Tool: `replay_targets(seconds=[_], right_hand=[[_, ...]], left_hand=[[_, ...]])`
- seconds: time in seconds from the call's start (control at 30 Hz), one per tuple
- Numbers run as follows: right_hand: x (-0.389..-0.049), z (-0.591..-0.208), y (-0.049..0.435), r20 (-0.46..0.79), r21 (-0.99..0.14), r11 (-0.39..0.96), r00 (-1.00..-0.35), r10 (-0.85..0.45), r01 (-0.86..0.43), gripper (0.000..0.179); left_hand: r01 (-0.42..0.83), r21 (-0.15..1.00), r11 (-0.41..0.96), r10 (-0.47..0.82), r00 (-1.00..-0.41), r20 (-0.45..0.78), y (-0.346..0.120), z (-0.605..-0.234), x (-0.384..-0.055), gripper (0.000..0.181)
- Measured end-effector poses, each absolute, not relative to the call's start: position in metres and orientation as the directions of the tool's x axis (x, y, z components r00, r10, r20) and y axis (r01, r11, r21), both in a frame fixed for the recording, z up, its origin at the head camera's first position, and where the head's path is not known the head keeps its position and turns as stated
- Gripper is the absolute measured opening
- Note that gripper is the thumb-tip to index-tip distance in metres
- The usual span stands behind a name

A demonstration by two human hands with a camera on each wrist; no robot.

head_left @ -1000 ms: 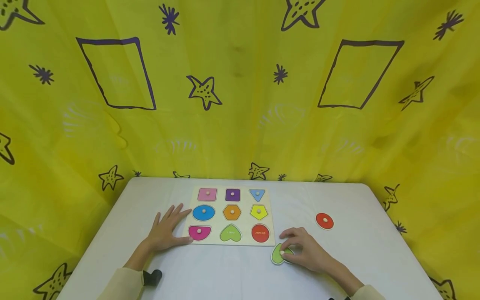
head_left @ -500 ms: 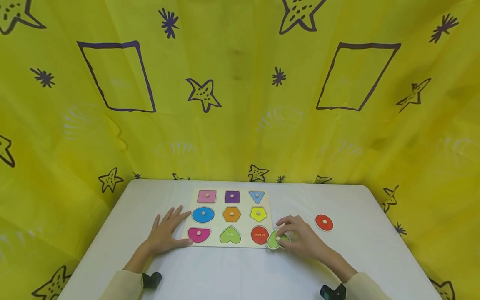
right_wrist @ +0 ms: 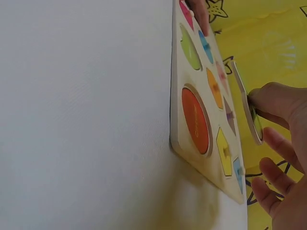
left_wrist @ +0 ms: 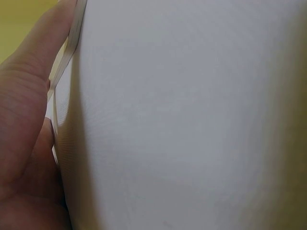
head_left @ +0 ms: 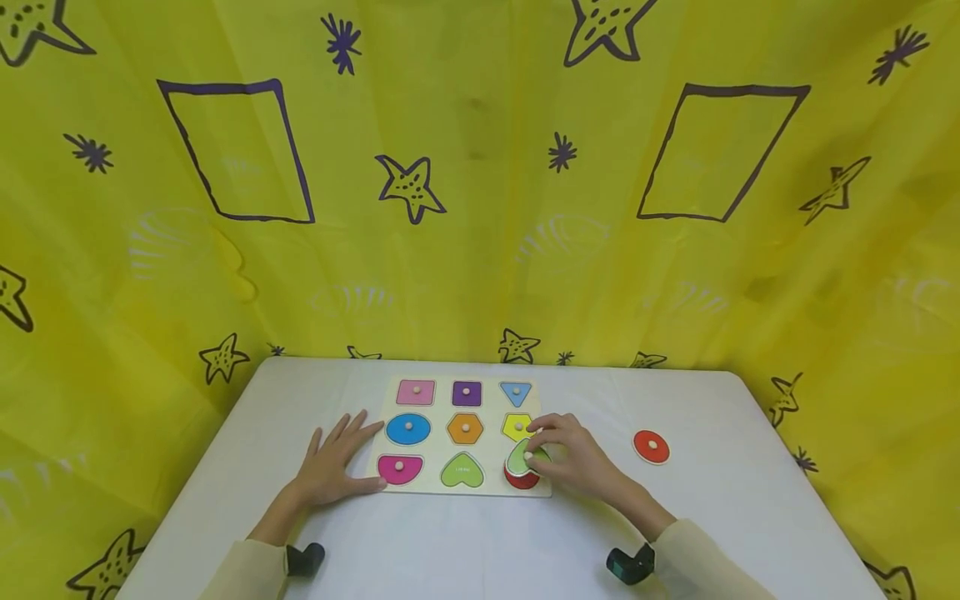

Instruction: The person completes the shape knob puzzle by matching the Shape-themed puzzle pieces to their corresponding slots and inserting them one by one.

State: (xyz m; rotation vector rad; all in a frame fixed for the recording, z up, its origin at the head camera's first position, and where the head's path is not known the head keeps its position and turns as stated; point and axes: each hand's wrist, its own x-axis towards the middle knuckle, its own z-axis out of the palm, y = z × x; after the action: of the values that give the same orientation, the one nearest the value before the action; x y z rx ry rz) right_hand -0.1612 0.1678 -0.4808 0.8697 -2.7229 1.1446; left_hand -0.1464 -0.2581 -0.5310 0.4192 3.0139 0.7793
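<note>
My right hand (head_left: 573,458) pinches the small knob of a green heart puzzle piece (head_left: 517,457) and holds it raised over the board's red circle recess (head_left: 521,481). In the right wrist view the heart piece (right_wrist: 248,105) hangs apart from the board, tilted on edge to that camera. The wooden shape puzzle board (head_left: 491,483) lies flat on the table. Its green heart recess (head_left: 462,471) holds no piece. My left hand (head_left: 330,467) rests with spread fingers at the board's left edge, thumb and fingertips touching it. In the left wrist view only part of this hand (left_wrist: 24,105) shows.
A red circle piece (head_left: 652,447) with a knob lies on the white table (head_left: 450,550) right of the board. Several knobbed pieces sit in the board, among them a blue oval (head_left: 408,429) and a pink half circle (head_left: 400,470). A yellow curtain (head_left: 480,267) stands behind the table.
My right hand has lifted the green heart piece off the table and carried it left, over the board's lower right corner. My left hand has stayed in place.
</note>
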Motion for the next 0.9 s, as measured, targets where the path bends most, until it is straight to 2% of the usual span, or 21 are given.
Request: replay_targets(seconds=[0.33,0.9], right_hand=[[-0.170,-0.480,0.138,0.273,-0.680,0.497,-0.815,-0.511,-0.539,0.008],[-0.171,-0.499,0.096,0.277,-0.717,0.456,-0.816,-0.507,-0.527,0.004]], left_hand=[[0.206,0.460,0.864,0.239,-0.971,-0.014,-0.254,-0.517,-0.145,0.097],[0.201,0.474,0.857,0.234,-0.972,-0.011,-0.255,-0.522,-0.147,0.099]])
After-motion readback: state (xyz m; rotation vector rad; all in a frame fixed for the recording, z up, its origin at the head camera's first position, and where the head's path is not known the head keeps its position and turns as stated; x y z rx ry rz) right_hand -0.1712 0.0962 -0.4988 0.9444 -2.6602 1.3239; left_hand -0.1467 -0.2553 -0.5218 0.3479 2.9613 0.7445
